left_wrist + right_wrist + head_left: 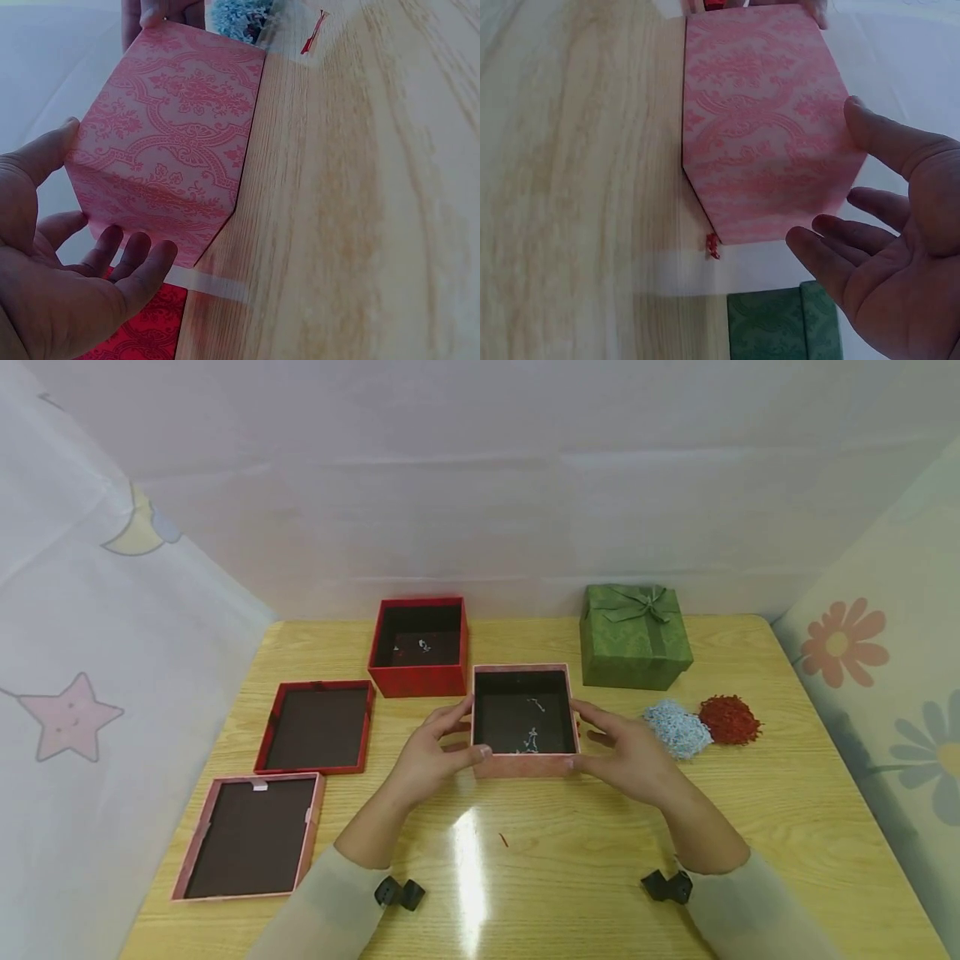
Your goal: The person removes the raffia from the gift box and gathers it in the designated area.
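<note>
A pink patterned box (525,767) without a lid stands on the table, a few pale shreds on its dark inner floor. My left hand (429,760) is at its left side, thumb at the near corner and fingers along the side wall. On the opposite side my right hand (630,758) mirrors this, thumb near the front right corner. In the left wrist view, loosely bent fingers (135,255) lie against the box's side. The right wrist view shows the thumb touching the box's upper edge and relaxed fingers (817,247) close by the wall.
Behind stand an open red box (420,681) and a closed green gift box (637,647) with a bow. A red lid (367,727) and a pink lid (309,852) lie upturned at left. Blue-white shreds (677,729) and red shreds (729,720) are heaped at right.
</note>
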Tool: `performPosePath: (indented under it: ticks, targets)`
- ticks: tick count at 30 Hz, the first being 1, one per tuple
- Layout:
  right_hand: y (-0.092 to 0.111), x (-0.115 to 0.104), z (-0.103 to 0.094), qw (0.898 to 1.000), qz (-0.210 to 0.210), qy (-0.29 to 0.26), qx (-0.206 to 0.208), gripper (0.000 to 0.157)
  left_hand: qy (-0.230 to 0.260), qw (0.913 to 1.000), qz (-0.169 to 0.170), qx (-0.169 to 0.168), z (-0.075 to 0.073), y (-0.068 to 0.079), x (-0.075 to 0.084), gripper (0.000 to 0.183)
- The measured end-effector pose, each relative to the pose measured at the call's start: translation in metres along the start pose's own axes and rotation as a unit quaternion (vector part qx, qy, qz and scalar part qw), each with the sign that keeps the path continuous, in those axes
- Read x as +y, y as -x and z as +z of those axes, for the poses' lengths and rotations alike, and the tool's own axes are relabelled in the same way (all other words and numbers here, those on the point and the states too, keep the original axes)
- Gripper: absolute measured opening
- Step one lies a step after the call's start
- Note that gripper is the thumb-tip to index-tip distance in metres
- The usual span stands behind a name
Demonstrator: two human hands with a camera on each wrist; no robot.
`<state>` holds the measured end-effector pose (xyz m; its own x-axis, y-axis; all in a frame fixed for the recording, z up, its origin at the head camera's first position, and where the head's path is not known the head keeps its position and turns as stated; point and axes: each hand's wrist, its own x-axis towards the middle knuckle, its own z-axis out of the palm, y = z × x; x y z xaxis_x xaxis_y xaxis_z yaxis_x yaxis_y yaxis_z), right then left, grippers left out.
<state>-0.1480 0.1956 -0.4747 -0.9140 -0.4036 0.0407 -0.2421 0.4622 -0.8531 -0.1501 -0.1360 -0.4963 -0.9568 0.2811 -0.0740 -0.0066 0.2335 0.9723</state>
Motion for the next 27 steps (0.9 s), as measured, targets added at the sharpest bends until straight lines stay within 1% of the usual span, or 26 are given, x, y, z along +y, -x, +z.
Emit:
performPosePath:
  ticks: [8,14,16,19,21,25,27]
  targets:
    - [-0.002,0.003,0.005,1.000,0.022,0.021,-0.006,0.082,-0.003,1.0000,0.002,0.000,0.000,-0.005,-0.003,0.084]
    - [-0.004,0.003,0.004,1.000,0.018,0.008,-0.011,0.082,-0.001,1.0000,0.003,-0.003,-0.001,-0.009,-0.003,0.085]
    - [-0.005,0.004,0.003,1.000,0.016,-0.004,-0.013,0.081,-0.005,1.0000,0.001,-0.005,-0.001,-0.010,-0.002,0.085]
    - [-0.008,0.005,0.001,1.000,0.012,-0.005,-0.016,0.080,-0.006,1.0000,-0.005,-0.005,-0.001,-0.013,-0.002,0.084]
    - [-0.011,0.006,0.001,1.000,0.010,-0.013,-0.019,0.079,0.000,0.9999,-0.009,-0.005,0.000,-0.016,-0.002,0.085]
    - [-0.016,0.009,0.001,0.999,0.013,-0.021,-0.021,0.078,0.002,0.9999,-0.014,0.001,0.000,-0.019,-0.003,0.085]
    - [-0.018,0.009,0.001,1.000,0.021,-0.014,-0.016,0.078,0.001,0.9999,-0.014,0.004,0.001,-0.021,-0.002,0.085]
